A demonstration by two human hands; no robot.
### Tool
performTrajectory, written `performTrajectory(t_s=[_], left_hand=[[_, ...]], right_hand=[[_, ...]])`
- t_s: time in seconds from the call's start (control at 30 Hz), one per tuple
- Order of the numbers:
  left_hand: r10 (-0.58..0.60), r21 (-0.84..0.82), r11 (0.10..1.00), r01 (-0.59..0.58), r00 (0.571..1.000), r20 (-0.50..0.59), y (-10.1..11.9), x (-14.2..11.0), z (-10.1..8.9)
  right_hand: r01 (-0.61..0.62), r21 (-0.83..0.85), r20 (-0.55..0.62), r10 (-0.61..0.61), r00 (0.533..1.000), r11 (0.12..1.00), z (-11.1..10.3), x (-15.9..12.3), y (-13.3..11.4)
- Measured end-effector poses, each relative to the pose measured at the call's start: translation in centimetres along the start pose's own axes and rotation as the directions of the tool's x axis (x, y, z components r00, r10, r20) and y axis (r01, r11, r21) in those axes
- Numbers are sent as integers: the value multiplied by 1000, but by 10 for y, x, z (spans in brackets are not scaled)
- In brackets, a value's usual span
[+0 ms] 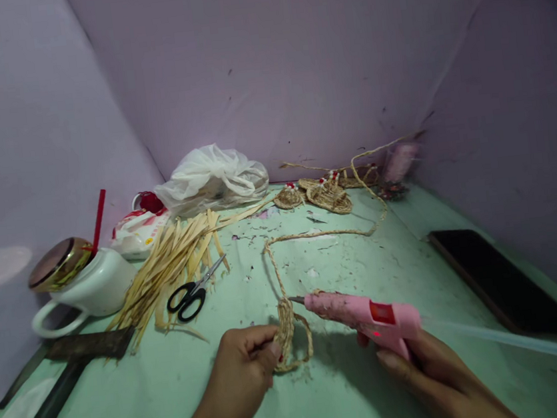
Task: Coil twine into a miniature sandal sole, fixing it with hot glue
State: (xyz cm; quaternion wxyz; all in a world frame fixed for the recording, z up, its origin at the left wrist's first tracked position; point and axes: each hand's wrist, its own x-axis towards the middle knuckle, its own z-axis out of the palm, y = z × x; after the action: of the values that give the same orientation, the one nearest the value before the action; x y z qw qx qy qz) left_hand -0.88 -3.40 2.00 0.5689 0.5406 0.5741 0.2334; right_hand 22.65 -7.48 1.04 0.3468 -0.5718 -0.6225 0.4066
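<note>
My left hand (246, 363) pinches a small coiled piece of braided straw cord (286, 332) near the front of the table. A loop of the cord hangs on the piece's right side. From its top, a long cord tail (321, 233) runs back and to the right over the table. My right hand (428, 373) grips a pink hot glue gun (360, 310), its red light lit. The gun's dark nozzle points left, at the upper edge of the coil; whether it touches cannot be made out. A clear glue stick (519, 340) sticks out of the gun's back.
Black-handled scissors (191, 301) and straw strips (174, 261) lie to the left, near a white mug (100, 283) and a hammer (74, 360). Small woven slippers (328, 196) and a white plastic bag (217, 179) are at the back. A phone (497, 278) lies right.
</note>
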Motion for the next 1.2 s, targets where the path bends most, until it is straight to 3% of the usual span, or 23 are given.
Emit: performTrajectory(t_s=[0.2, 0.3, 0.47, 0.6, 0.7, 0.83, 0.97, 1.1, 1.17, 1.2], left_hand=[[11, -10, 1000, -11, 1000, 9, -1, 0, -1], [15, -29, 999, -15, 1000, 6, -3, 1, -1], [-9, -87, 996, 8, 1000, -1, -6, 2, -4], [-65, -143, 988, 62, 998, -17, -8, 3, -9], [-49, -202, 979, 40, 998, -40, -10, 4, -12], [-34, -219, 975, 26, 999, -34, -12, 4, -13], [-66, -234, 971, 57, 997, -31, -9, 5, -12], [-82, -255, 965, 67, 995, -48, -5, 4, -10], [-88, -267, 962, 67, 994, -70, -2, 2, -9], [-94, -280, 958, 66, 992, -86, 0, 1, -9]], right_hand=[[33, 4, 53, -33, 998, 999, 0, 0, -1], [17, 13, -21, -17, 1000, 1000, 1, 1, -3], [-166, 127, -114, 181, 977, 978, -2, 17, -1], [-348, 233, -174, 391, 904, 908, -13, 50, -4], [-420, 174, -196, 449, 872, 891, -26, 75, -6], [-430, -40, -296, 400, 867, 902, -44, 97, -2], [-423, -291, -401, 292, 868, 858, -57, 99, 1], [-432, -454, -447, 220, 867, 779, -48, 85, -17], [-339, -404, -340, 205, 918, 850, -31, 77, -31], [-286, -269, -175, 245, 954, 920, -20, 74, -37]])
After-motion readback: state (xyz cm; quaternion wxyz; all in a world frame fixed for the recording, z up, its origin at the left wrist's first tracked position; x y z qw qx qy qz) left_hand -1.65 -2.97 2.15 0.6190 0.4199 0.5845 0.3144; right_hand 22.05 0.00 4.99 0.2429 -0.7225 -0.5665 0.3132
